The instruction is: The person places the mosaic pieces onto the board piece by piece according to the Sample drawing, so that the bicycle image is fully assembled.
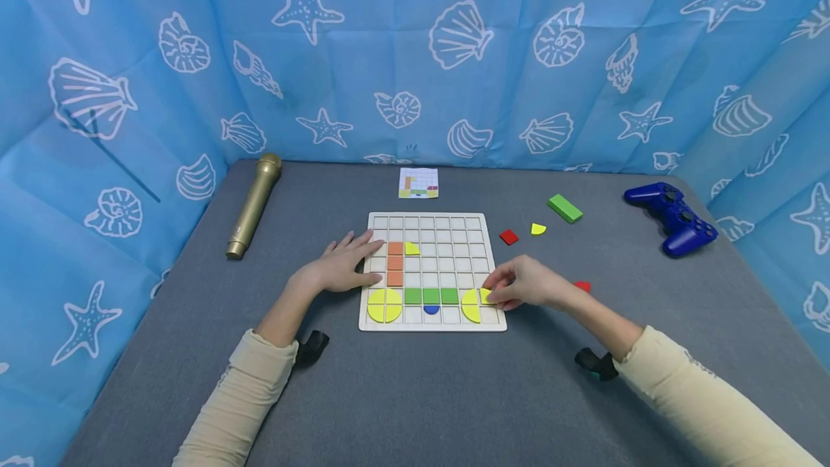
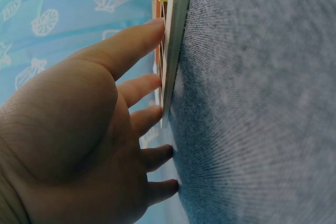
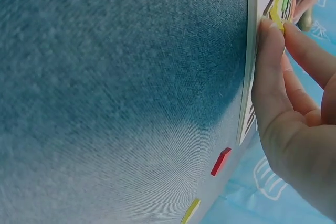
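A white grid board [image 1: 454, 236] lies on the grey table. My left hand [image 1: 340, 265] rests spread at its left edge, thumb and some fingertips on the rim, the others on the cloth. Between thumb and finger my right hand [image 1: 528, 283] pinches a yellow quarter-circle piece [image 1: 485, 296] at the board's lower right, beside two yellow quarter pieces [image 1: 471, 306]. On the board also sit a yellow circle of quarters [image 1: 385, 305], three green squares [image 1: 431, 296], a blue half-circle [image 1: 431, 309], three orange squares [image 1: 395, 264] and a lone yellow quarter [image 1: 411, 248].
Right of the board lie a red square [image 1: 509, 237], a yellow quarter [image 1: 538, 229], a green block [image 1: 565, 208] and a red piece [image 1: 583, 285] partly behind the forearm. A blue game controller [image 1: 671, 218], gold microphone [image 1: 255, 205] and pattern card [image 1: 418, 183] lie farther out.
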Demonstrator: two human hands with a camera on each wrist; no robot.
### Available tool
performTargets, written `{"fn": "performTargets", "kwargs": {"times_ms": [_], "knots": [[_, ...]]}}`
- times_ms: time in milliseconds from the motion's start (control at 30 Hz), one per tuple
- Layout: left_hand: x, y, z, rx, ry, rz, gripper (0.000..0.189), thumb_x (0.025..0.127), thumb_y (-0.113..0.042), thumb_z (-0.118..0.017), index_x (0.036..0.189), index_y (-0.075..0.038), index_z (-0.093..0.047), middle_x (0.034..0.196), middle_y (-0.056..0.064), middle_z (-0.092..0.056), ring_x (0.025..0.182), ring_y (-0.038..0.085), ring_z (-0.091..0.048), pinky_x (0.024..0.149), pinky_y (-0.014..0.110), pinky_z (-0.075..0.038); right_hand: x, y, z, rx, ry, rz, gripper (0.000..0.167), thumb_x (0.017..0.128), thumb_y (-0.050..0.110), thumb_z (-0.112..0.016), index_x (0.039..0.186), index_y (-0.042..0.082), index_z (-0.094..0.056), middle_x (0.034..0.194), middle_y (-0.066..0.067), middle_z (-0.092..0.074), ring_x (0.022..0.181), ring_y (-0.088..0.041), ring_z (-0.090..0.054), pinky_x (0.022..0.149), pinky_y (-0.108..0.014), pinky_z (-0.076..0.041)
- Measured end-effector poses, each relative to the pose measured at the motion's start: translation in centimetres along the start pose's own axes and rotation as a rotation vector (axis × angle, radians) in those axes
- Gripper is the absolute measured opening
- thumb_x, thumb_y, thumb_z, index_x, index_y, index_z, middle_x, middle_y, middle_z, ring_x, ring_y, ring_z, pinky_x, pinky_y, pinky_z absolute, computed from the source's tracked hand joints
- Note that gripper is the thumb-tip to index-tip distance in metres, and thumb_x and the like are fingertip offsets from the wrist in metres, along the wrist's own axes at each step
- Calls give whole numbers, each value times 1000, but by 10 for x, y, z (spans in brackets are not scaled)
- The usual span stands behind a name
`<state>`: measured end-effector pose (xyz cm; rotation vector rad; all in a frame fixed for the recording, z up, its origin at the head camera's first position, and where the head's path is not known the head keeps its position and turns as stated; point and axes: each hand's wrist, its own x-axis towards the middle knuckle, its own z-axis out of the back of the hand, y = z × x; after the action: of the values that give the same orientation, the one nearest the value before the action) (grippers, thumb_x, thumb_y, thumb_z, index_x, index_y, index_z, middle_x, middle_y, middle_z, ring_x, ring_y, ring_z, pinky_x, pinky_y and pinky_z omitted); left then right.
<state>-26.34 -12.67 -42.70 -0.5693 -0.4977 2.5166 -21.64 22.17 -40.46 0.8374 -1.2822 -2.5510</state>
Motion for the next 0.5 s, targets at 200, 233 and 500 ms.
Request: {"fn": "performTargets", "kwargs": {"times_ms": [200, 233, 500], "knots": [[0, 0, 1, 0, 0, 4, 72, 96, -42, -55, 153, -14, -22, 158, 12, -7, 142, 39, 0, 110, 59, -2, 2, 1, -2, -44, -26, 7, 20, 86, 7, -71, 103, -3, -68, 75, -7, -64, 73, -19, -63, 69, -32, -55], [0, 0, 1, 0, -1, 6, 72, 96, -42, -55, 153, -14, -22, 158, 12, -7, 142, 39, 0, 110, 59, -2, 2, 1, -2, -49, -29, 11, 20, 86, 7, -71, 103, -2, -68, 75, -7, -63, 73, -19, -62, 70, -32, -55], [1, 0, 1, 11, -3, 14, 72, 96, -42, -55, 153, -14, -22, 159, 12, -7, 142, 38, 0, 110, 58, -2, 1, 2, -1, -57, -54, 23, 22, 89, 11, -68, 107, -1, -69, 88, -6, -67, 76, -20, -62, 72, -33, -54]]}}
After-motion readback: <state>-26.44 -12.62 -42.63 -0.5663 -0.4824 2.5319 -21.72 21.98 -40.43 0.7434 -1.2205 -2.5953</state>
